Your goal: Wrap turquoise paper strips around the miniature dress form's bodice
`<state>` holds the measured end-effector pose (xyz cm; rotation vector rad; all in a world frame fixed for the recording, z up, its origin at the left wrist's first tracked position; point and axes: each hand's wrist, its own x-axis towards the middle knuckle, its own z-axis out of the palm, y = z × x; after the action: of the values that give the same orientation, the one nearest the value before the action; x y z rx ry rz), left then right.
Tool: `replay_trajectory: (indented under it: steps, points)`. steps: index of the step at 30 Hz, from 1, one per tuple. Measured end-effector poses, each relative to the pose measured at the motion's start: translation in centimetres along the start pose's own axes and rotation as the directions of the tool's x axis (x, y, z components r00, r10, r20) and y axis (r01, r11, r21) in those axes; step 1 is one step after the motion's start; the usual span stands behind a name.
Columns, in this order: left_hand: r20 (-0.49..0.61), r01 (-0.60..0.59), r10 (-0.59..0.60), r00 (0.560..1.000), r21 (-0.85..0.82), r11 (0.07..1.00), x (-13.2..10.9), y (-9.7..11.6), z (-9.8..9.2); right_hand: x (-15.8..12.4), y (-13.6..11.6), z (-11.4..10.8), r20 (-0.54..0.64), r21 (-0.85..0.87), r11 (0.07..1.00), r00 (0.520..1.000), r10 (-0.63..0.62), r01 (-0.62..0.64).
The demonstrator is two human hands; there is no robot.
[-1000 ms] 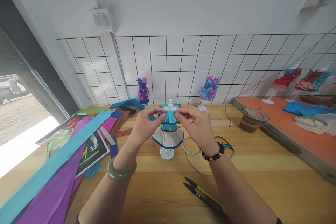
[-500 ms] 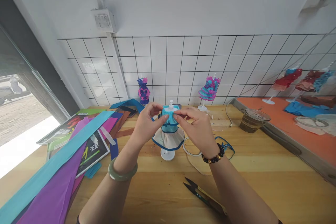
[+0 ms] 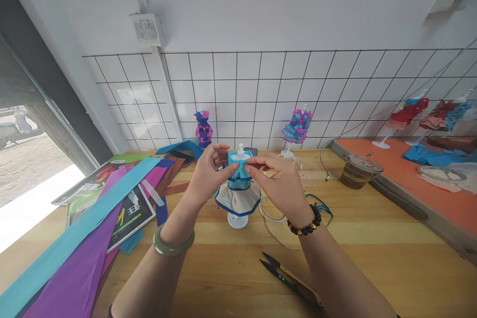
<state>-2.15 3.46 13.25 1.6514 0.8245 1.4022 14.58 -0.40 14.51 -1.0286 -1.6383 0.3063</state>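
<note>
A miniature doll dress [image 3: 239, 198], with a turquoise top and a cream skirt edged in dark blue, sits on a small white mannequin stand [image 3: 237, 221] in the middle of the table. My left hand [image 3: 209, 171] has its thumb and fingers closed on the left side of the dress's top. From the right, my right hand [image 3: 279, 179] pinches the top near its front centre with thumb and forefinger. Part of the bodice is hidden behind the fingers. Thread snips [image 3: 288, 278] lie in front, below my right hand.
Fabric strips [image 3: 85, 218] and magazines [image 3: 130, 216] cover the left side. Right of the stand are a white ring [image 3: 269, 212], blue cord [image 3: 320, 206] and a lidded cup [image 3: 360, 171]. Dressed mini mannequins [image 3: 297, 126] stand along the tiled wall. An orange surface [image 3: 421, 179] is at right.
The dress and stand have shifted very slightly left, with both hands still on the bodice. Everything else lies as before.
</note>
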Motion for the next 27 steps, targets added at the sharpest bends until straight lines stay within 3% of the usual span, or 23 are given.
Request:
replay_trajectory:
  steps: [8, 21, 27]
  points:
    - [-0.008, 0.013, -0.013, 1.0, -0.009, 1.0, -0.12, 0.38, 0.3, 0.02, 0.02, 0.08, 0.005, 0.165, 0.976, 0.99, 0.141, -0.14]
    - [-0.036, 0.011, -0.011, 0.999, -0.01, 1.0, 0.17, -0.08, 0.25, 0.0, 0.06, 0.08, 0.031, 0.245, 0.958, 0.989, 0.146, -0.149]
    - [-0.006, -0.006, 0.005, 1.0, -0.02, 1.0, 0.0, -0.1, 0.29, 0.02, 0.15, 0.07, 0.032, 0.201, 0.972, 0.992, 0.118, -0.122]
